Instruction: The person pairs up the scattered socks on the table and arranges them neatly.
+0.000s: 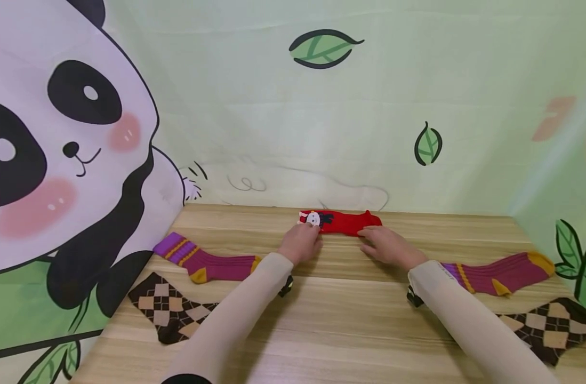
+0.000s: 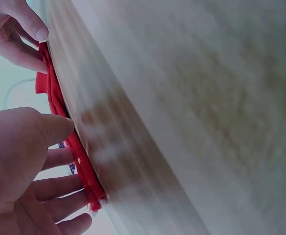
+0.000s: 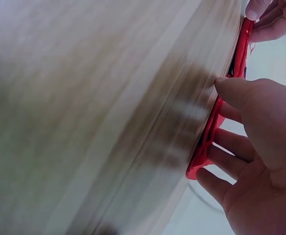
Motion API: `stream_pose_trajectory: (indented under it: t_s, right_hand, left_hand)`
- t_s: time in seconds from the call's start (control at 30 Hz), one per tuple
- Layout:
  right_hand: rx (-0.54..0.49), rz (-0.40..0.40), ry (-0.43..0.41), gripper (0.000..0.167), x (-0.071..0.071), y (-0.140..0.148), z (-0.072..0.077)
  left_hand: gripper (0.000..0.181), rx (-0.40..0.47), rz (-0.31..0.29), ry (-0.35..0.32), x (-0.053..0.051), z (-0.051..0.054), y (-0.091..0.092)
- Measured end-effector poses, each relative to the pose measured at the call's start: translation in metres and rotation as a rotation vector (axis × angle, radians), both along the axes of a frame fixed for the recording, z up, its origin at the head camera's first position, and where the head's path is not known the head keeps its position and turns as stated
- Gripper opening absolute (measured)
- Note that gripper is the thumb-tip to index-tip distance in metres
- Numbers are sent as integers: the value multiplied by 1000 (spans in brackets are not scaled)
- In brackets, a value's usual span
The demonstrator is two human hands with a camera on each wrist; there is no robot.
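A red sock [image 1: 343, 223] with a white cartoon figure lies flat near the back of the wooden table. My left hand [image 1: 300, 242] touches its left end. In the left wrist view the fingers [image 2: 59, 188] of this left hand lie spread over the red cloth, thumb at the near edge. At the sock's right end rests my right hand [image 1: 391, 246]. The right wrist view shows its extended fingers [image 3: 231, 159] on the cloth, with the thumb beside the near edge. Part of the sock's figure is hidden behind the left hand.
Purple socks with yellow heels lie at the left [image 1: 221, 266] and right [image 1: 513, 272]. Brown argyle socks lie nearer, at the left [image 1: 173, 309] and right [image 1: 552, 325], partly behind my sleeves. A panda-print cloth backdrop [image 1: 254, 106] rises behind the table [image 1: 340, 330].
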State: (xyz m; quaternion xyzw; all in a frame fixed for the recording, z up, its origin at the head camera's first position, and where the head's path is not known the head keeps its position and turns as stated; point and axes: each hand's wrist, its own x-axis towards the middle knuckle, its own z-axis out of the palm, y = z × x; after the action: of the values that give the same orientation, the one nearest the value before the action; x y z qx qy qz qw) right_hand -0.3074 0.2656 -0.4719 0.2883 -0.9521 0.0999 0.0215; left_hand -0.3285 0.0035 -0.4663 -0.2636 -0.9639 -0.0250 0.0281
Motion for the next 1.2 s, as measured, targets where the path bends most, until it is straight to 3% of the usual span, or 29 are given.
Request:
stream_pose_trajectory:
  t_s: [0.4,0.6,0.93,1.2]
  right_hand:
    - [-16,-4,2,37,-1,-6,8]
    - [-20,-20,-39,42,4,-17,16]
    - [-61,-22,-80,40,11,-47,39]
    - [-40,41,-62,41,10,-77,43]
  left_hand:
    - [36,18,-97,-41,-1,1,-15]
    - [32,59,-147,-80,5,12,-32]
    - [37,95,-120,-120,16,30,-69]
    - [34,131,-100,-102,24,42,-102]
